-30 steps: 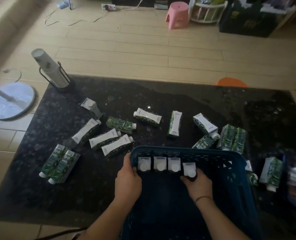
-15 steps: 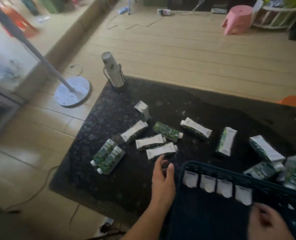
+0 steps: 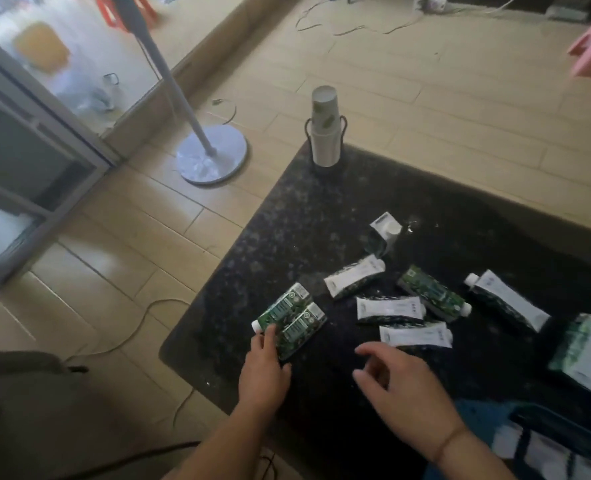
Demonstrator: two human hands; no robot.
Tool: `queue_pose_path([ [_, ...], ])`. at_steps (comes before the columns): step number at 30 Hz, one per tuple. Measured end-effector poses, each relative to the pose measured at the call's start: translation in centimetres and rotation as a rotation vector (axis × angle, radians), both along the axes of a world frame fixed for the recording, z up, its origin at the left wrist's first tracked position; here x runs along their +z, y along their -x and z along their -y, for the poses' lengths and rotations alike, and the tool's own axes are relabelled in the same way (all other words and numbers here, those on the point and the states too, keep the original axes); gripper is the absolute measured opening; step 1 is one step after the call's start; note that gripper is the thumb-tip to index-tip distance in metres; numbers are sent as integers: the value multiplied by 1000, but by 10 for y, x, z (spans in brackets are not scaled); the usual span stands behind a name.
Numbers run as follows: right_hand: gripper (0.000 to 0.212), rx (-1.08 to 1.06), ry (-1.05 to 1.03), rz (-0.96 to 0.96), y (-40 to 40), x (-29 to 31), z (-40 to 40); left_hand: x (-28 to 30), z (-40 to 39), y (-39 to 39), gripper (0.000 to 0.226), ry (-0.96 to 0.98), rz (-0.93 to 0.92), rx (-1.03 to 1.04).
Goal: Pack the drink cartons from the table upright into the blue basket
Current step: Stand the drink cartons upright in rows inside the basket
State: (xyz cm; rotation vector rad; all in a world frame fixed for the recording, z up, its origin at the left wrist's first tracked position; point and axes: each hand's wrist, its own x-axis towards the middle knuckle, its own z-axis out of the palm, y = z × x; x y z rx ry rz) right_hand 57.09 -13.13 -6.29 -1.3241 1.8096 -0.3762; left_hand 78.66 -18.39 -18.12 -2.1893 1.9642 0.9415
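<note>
I see my bare left hand stretched forward, palm down, with the fingers together; the tips of the fingers touch something lying flat, and nothing is grasped. My bare right hand hovers in the air beside it, palm down, fingers loosely spread and a little curled, holding nothing. A thin band goes around the right wrist. Both forearms are uncovered.

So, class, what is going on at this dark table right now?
A person is reaching for drink cartons lying on the table. The left hand touches a pair of green cartons near the table's corner; the right hand hovers open by a white carton. The blue basket sits at the lower right.
</note>
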Motion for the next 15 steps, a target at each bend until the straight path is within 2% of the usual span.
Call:
queue_pose_path([
  [6, 49, 227, -199, -106, -39, -35, 34, -6, -2, -5, 79, 45, -129, 10],
  [8, 65, 307, -182, -226, -50, -43, 38, 6, -4, 0, 70, 76, -98, -13],
  [10, 81, 352, -148, -276, -60, -51, 37, 26, -5, 8, 55, 110, -106, 89],
  [12, 86, 327, -110, -184, -70, -61, 30, 48, -9, 17, 39, 90, -160, 224],
  [15, 64, 69, 11, 114, -77, -62, 14, 78, -22, 30, 25, 59, -331, 373],
])
